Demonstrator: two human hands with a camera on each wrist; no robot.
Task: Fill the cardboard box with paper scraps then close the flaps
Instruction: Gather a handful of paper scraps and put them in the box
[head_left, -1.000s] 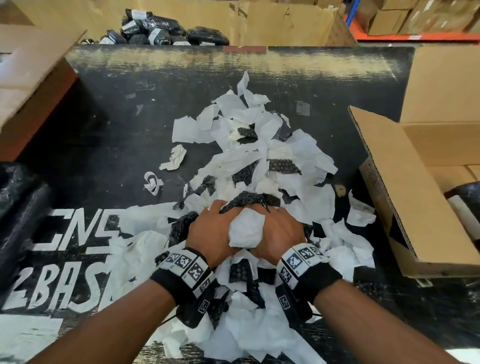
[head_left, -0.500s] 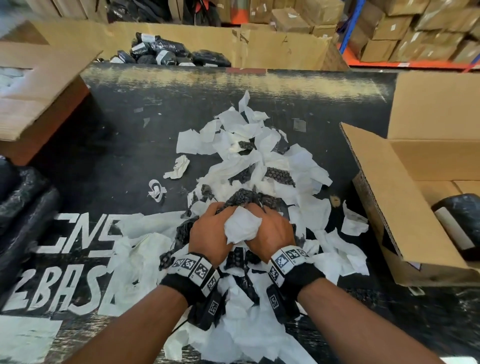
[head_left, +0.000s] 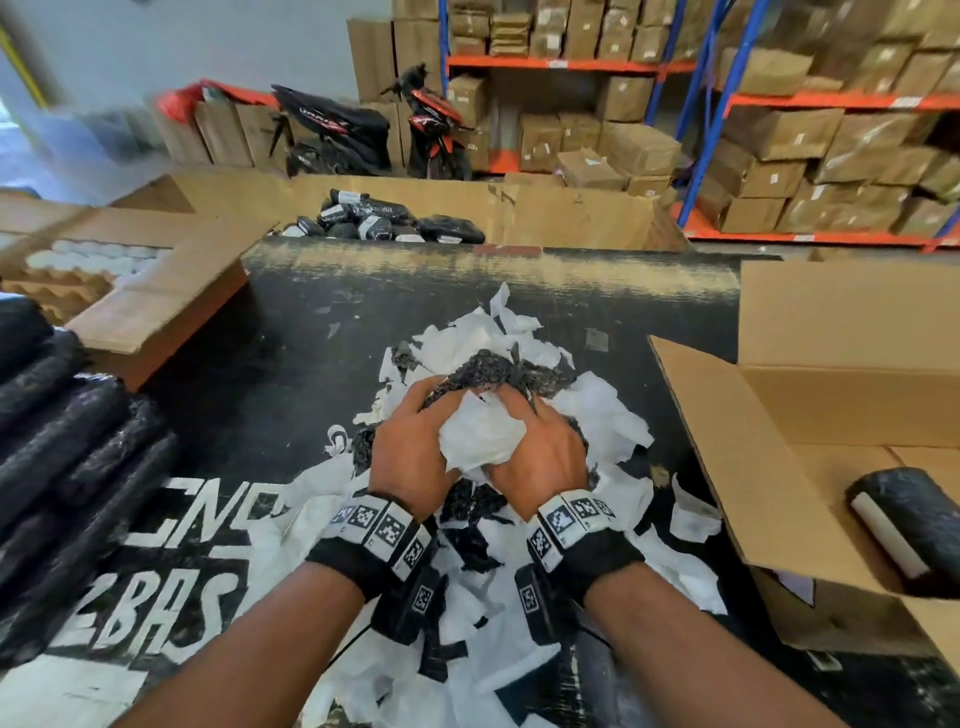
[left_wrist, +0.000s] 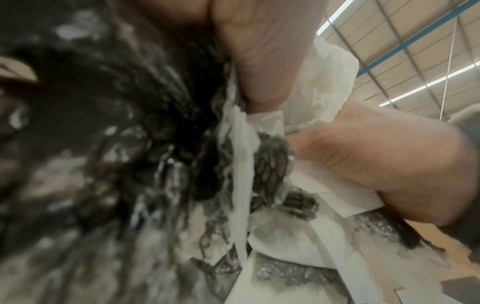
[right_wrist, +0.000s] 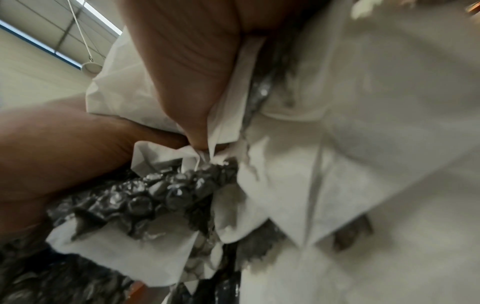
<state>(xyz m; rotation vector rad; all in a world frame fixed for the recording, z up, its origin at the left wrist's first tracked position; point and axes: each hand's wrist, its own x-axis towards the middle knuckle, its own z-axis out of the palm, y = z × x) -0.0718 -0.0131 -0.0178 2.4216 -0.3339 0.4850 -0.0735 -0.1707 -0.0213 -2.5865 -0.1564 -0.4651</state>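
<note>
Step in hand: gathering filler. Left hand (head_left: 410, 447) and right hand (head_left: 540, 452) cupped together around bundle of paper scraps (head_left: 480, 436), raised above pile on table (head_left: 291, 332). Cardboard box (head_left: 810, 415) at right, flaps open. Next: carry bundle right, over near flap, release inside.

Raised flap (head_left: 737, 457) fronting cardboard box (head_left: 852, 395), apparently open above
</note>
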